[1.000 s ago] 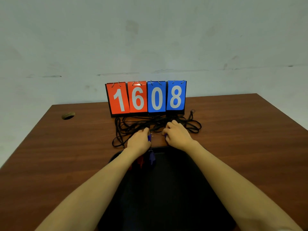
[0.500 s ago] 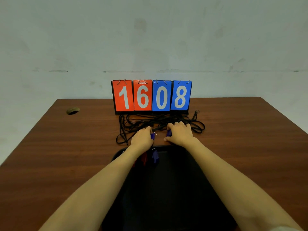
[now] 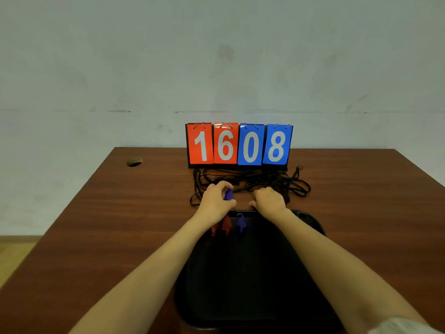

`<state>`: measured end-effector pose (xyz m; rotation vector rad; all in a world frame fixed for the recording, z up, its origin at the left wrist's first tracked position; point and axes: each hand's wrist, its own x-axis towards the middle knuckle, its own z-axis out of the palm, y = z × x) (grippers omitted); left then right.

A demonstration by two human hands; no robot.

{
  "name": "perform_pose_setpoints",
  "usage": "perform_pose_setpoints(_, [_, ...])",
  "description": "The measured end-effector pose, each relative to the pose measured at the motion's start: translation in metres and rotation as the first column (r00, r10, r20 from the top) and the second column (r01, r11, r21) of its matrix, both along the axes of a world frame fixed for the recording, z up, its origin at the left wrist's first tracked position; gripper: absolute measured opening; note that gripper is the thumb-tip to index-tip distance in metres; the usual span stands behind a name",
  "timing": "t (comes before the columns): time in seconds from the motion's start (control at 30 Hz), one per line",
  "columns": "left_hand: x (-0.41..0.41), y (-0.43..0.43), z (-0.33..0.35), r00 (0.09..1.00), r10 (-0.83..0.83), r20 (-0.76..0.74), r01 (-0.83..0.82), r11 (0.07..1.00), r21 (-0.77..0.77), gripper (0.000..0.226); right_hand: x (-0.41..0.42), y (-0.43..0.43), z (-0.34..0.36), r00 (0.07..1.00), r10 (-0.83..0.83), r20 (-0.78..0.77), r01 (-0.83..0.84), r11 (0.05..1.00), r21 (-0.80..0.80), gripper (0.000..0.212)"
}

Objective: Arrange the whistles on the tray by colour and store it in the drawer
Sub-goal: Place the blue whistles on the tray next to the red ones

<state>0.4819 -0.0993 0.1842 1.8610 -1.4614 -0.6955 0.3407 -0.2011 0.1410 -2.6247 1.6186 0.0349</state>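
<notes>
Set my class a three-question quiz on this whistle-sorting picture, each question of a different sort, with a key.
1. True or false: the left hand grips a blue whistle.
2. How many red whistles show on the black tray? A one, B two, C four.
3. Fill in: the flip scoreboard at the back of the table reads ____.
Key: 1 true; 2 B; 3 1608.
</notes>
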Motion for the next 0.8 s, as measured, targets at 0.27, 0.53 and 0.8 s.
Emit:
perform_pose_setpoints(0.27, [-0.013, 0.027, 0.006, 0.997, -0.018, -0.077, 0.015, 0.999, -0.036, 0.038, -0.007, 0.024, 0.044, 0.595, -0.124, 0.794, 0.166, 0.986, 0.029, 0.023])
perform_pose_setpoints(0.53, [-0.063, 0.039, 0.004, 0.997, -0.065, -0.046, 0.064, 0.997, -0.037, 0.03, -0.065, 0.078, 0.036, 0.38, -0.493, 0.782, 0.096, 0.862, 0.497, 0.02])
perform_pose_setpoints(0.8, [-0.083, 0.047, -0.005, 0.982, -0.176, 0.072, 0.17, 0.983, 0.074, 0.049, -0.112, 0.093, 0.026, 0.53, -0.619, 0.58, 0.211, 0.759, 0.616, 0.035])
